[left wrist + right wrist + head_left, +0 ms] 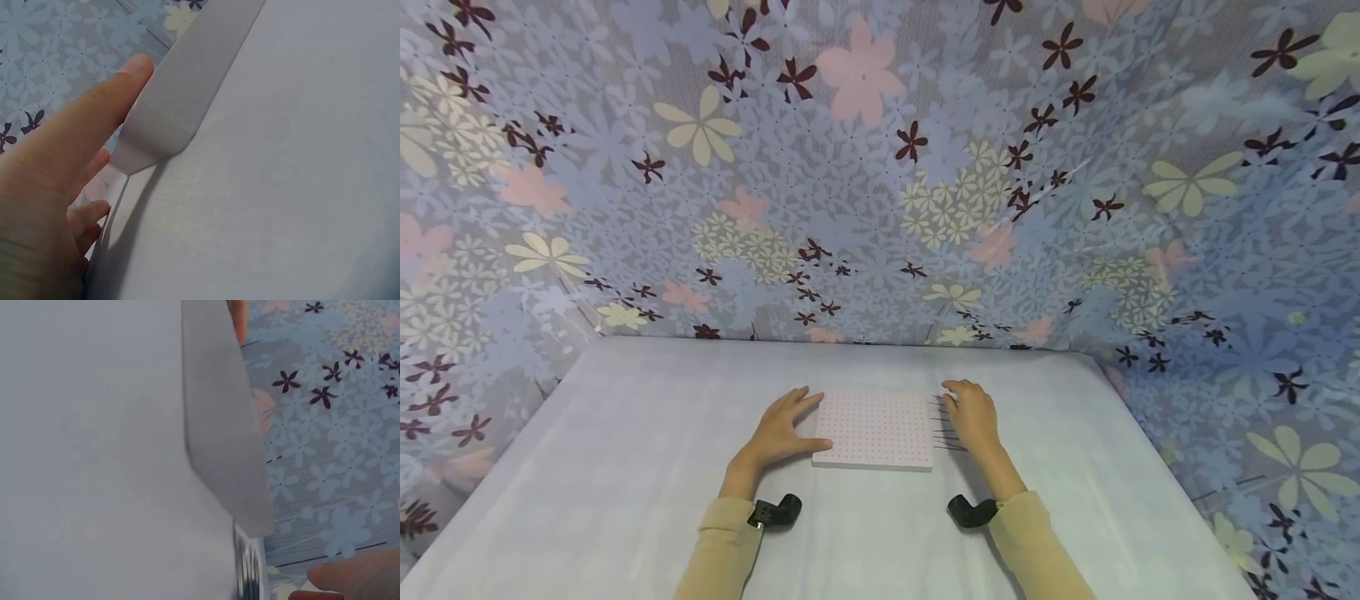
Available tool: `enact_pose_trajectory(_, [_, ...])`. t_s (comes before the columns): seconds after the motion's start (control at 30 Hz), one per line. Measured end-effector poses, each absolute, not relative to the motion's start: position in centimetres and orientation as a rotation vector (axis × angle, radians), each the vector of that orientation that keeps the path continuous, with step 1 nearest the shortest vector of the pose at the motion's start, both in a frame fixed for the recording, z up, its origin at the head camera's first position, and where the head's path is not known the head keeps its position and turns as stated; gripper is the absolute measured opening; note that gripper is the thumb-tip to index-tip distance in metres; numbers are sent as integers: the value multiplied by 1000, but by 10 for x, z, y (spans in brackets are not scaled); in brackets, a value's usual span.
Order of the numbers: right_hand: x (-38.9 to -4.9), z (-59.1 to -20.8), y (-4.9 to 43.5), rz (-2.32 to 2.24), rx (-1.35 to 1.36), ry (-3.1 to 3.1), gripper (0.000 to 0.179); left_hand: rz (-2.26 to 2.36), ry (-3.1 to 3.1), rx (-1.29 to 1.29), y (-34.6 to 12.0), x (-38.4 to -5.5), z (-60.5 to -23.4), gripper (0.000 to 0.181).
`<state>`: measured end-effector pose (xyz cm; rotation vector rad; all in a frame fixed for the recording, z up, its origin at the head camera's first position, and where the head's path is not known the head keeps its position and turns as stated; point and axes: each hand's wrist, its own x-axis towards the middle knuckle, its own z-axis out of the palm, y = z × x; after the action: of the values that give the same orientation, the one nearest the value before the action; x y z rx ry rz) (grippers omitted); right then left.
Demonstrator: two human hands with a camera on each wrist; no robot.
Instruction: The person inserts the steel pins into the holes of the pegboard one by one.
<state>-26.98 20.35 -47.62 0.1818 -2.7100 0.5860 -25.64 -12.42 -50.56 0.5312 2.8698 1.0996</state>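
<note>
A white board point(874, 427) with a grid of small dots lies flat on the white table. My left hand point(777, 432) spreads around its left end, the thumb over the near left corner and the fingers by the far left one. In the left wrist view the left thumb point(94, 112) rests along the board's upper edge. Several thin metal rods point(946, 435) lie side by side just off the board's right end. Over them hovers my right hand point(974, 415), fingers loosely bent. The right wrist view shows those rods point(248, 569) beside the board's corner, the right fingers point(359, 575) apart from them.
The white-covered table point(647, 467) extends on both sides of the board. A flower-patterned cloth point(865, 208) hangs behind and along the sides. Black camera mounts point(778, 512) are worn on both wrists, close above the table.
</note>
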Motion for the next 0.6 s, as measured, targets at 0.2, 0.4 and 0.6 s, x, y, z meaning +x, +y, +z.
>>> enact_pose_trajectory(0.2, [-275,-485,210,662,164,-2707,21,1119,2892,554,-124,-255,-507,88])
enact_pose_trajectory(0.4, [-282,-495,216,698,110,-2703,19,1116,2904,561,-125,-255,-509,87])
enact_pose_trajectory(0.6, [-288,-500,217,730,107,-2689,18,1100,2912,551,-125,-256,-509,87])
